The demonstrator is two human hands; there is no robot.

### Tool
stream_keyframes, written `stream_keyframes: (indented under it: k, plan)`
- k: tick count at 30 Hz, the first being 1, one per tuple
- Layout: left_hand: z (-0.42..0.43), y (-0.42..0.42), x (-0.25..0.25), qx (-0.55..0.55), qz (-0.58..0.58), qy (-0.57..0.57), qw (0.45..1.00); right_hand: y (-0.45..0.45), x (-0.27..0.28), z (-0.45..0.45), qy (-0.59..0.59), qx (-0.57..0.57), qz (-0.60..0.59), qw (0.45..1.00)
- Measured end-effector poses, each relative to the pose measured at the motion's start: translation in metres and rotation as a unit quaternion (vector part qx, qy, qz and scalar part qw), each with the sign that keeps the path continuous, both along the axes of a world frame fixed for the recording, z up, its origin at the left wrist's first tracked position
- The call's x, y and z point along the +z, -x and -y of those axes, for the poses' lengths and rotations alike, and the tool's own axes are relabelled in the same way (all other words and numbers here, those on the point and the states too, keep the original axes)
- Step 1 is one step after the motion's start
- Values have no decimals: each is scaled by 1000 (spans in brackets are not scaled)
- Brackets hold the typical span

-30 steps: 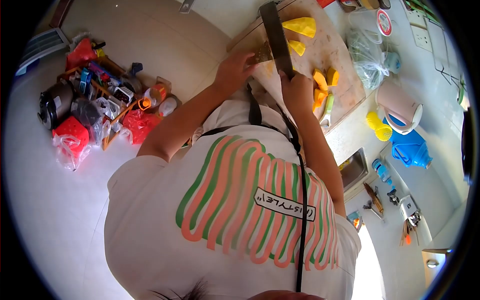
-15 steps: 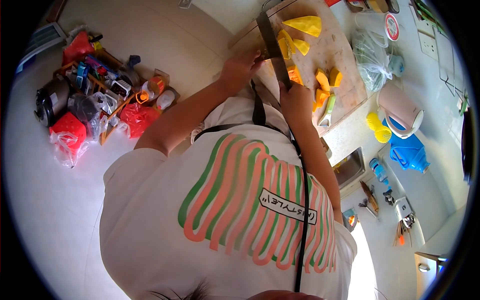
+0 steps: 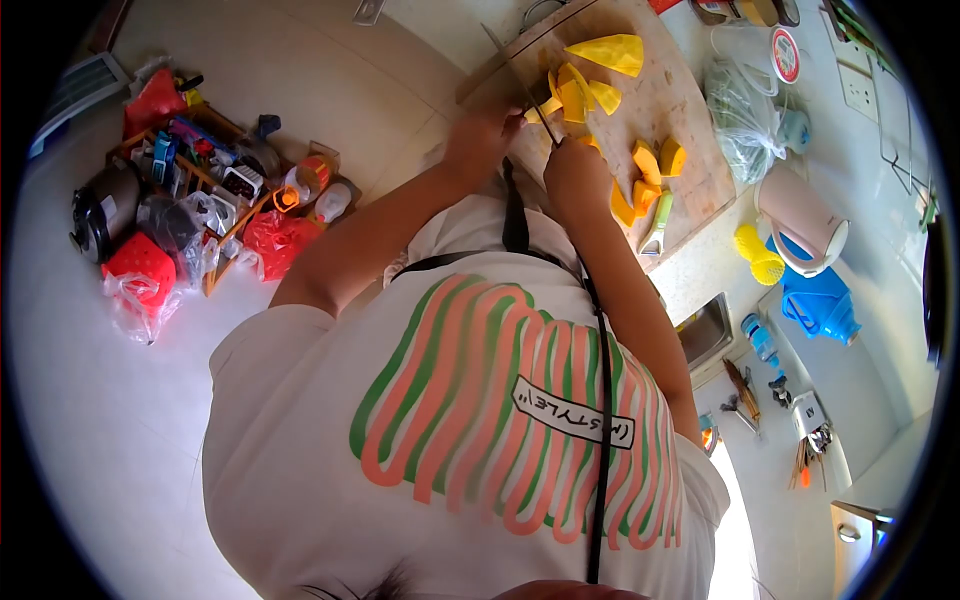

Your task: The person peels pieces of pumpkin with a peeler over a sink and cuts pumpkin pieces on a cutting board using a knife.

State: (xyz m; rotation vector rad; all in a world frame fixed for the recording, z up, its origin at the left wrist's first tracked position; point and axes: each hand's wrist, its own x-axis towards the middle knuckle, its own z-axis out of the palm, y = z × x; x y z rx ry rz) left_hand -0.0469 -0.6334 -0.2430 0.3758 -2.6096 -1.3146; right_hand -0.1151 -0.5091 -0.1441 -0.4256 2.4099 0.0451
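My right hand [image 3: 578, 180] is closed round the handle of a large knife [image 3: 518, 80], its blade seen nearly edge-on and slanting up to the left. On the other side of the blade, my left hand [image 3: 482, 142] has its fingertips against a small yellow pumpkin piece [image 3: 541, 111]; part of the grip is hidden. Both hands are over the near-left edge of a wooden cutting board [image 3: 692, 120]. Just beyond the blade lie cut pumpkin pieces [image 3: 573, 93] and a larger pumpkin wedge [image 3: 612, 52]. More pumpkin chunks [image 3: 647, 163] lie right of my right hand, beside a green-handled peeler [image 3: 656, 222].
A plastic bag of greens [image 3: 742, 120] and a pale kettle [image 3: 800, 220] stand right of the board, with a blue jug [image 3: 818, 305] nearer. A sink [image 3: 705, 330] is beside my right forearm. Bags and bottles crowd a wooden rack [image 3: 222, 240] on the floor at left.
The knife has turned from showing its broad face to nearly edge-on, its tip swinging left. My right hand has moved slightly up and left. A yellow piece now shows at my left fingertips.
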Motion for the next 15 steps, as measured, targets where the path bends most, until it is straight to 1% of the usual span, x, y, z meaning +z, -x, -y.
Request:
stream_keyframes:
  k: [1, 4, 5, 7, 8, 10, 11, 14, 15]
  plan:
    - [0, 1, 0, 12, 14, -22, 1000, 0, -3, -3, 11, -8, -1, 1000]
    - [-1, 5, 1, 27, 43, -65, 997, 5, -36, -23, 59, -41, -36, 997]
    - [-1, 6, 4, 23, 59, -55, 996, 7, -39, -29, 97, -38, -41, 994]
    - [-1, 12, 20, 9, 85, -35, 996, 13, -33, -36, 172, -35, -57, 983]
    - [-1, 17, 23, 19, 77, -28, 996, 18, -26, -39, 172, -53, -41, 983]
    - [-2, 20, 27, 37, 68, -14, 997, 20, -6, -36, 189, -56, -32, 980]
    - [-1, 22, 26, 28, 65, 10, 997, 19, 1, -36, 198, -58, -27, 978]
    - [-3, 24, 22, 8, 53, 65, 996, 13, 22, -59, 280, -133, -93, 946]
    - [-3, 25, 22, 4, 45, 75, 996, 14, 32, -72, 267, -158, -132, 942]
